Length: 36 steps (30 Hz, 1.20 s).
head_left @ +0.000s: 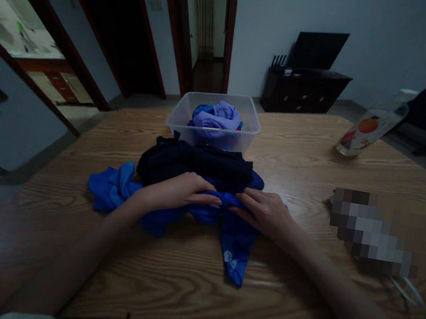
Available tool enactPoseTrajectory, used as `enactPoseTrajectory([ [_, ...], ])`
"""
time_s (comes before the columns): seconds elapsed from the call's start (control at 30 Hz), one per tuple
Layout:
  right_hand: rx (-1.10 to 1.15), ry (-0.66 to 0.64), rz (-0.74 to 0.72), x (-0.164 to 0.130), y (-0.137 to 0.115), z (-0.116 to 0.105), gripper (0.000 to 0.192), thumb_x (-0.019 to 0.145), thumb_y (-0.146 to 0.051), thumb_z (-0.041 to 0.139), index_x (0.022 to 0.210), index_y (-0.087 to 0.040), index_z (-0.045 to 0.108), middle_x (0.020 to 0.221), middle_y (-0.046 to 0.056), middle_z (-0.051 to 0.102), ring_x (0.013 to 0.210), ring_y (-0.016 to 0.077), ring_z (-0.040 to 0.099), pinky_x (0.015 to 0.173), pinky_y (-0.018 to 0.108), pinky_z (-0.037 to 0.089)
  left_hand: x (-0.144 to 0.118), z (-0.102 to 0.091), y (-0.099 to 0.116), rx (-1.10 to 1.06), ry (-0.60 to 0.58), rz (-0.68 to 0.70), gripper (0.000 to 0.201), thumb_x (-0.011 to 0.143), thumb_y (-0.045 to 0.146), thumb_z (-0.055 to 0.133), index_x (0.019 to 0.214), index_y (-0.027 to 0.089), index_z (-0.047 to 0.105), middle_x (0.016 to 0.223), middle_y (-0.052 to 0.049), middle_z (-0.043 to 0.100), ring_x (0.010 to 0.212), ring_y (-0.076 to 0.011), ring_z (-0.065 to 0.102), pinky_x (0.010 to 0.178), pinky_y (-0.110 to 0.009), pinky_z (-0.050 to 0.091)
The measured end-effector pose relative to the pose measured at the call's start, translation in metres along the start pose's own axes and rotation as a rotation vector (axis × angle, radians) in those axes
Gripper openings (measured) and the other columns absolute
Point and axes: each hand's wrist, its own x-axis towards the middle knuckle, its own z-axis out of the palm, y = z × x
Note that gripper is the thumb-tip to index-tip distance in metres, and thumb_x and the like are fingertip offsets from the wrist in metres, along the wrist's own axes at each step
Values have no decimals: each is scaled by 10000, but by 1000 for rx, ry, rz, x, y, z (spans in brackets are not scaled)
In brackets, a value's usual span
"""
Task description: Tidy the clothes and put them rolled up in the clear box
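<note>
Blue garment: your bright blue garment (172, 207) lies crumpled on the tabletop (311, 159) directly under both hands, spreading to the left and trailing one printed strip toward the near edge.
Left grip: your left hand (179, 191) lies palm down on the blue cloth, fingers curled and closed on a fold at its middle.
Right grip: your right hand (265, 212) meets it from the right, fingertips pinching the same fold; the two hands are almost touching.
Arm pose: both forearms come in from the near edge and converge at the cloth, wrists low over the wood.
Dark garment: a navy garment (195, 165) is heaped just beyond your hands, touching the blue one.
Plastic tub: a clear tub (251, 128) stands just behind the heap, holding purple and blue clothes (216, 116).
Open room: bare wood lies on the left and along the near edge; on the right a plastic bottle (369, 130) lies well apart, far right.
</note>
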Motion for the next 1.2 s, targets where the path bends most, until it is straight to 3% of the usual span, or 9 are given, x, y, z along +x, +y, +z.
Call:
enactPoseTrajectory([
  [0.3,72,-87,66,-1,2,-1,396,1139,-454,432,922,-181,618,789,47,680,678,174,626,598,321,299,1,5,6,140,47,-38,473,1051,564,507,926,166,731,836,-35,738,683,-153,631,636,-249,373],
  [0.43,99,-145,99,-2,0,2,362,1134,-458,442,1028,-167,628,859,67,715,725,196,664,622,316,325,3,9,7,214,81,-14,394,1053,517,537,1007,182,738,901,-45,763,773,-177,693,679,-249,397],
  [0.6,185,-114,82,-1,-4,9,308,1125,-441,486,1085,-169,624,909,64,731,760,205,687,651,302,373,1,12,6,258,80,30,352,1050,496,555,1085,206,751,1001,-54,781,889,-199,727,742,-253,431],
  [0.8,91,-67,-16,-4,-2,12,273,1134,-364,478,1056,-156,636,912,71,718,721,185,663,637,300,383,2,13,4,131,43,22,494,1016,614,554,1225,210,747,1057,-58,789,909,-206,733,783,-265,467],
  [1.0,-49,-44,-97,-5,-2,9,224,1110,-278,529,1221,-137,663,910,70,705,754,188,675,663,293,443,8,21,-3,-8,-5,-5,517,1032,618,515,1179,182,750,1050,-51,781,888,-189,713,752,-261,466],
  [1.2,-64,-25,-91,-6,0,10,252,1108,-290,535,1270,-146,665,920,75,706,783,189,682,654,279,453,10,22,-4,25,6,0,469,1036,583,539,1107,172,754,1007,-41,773,833,-173,685,751,-262,444],
])
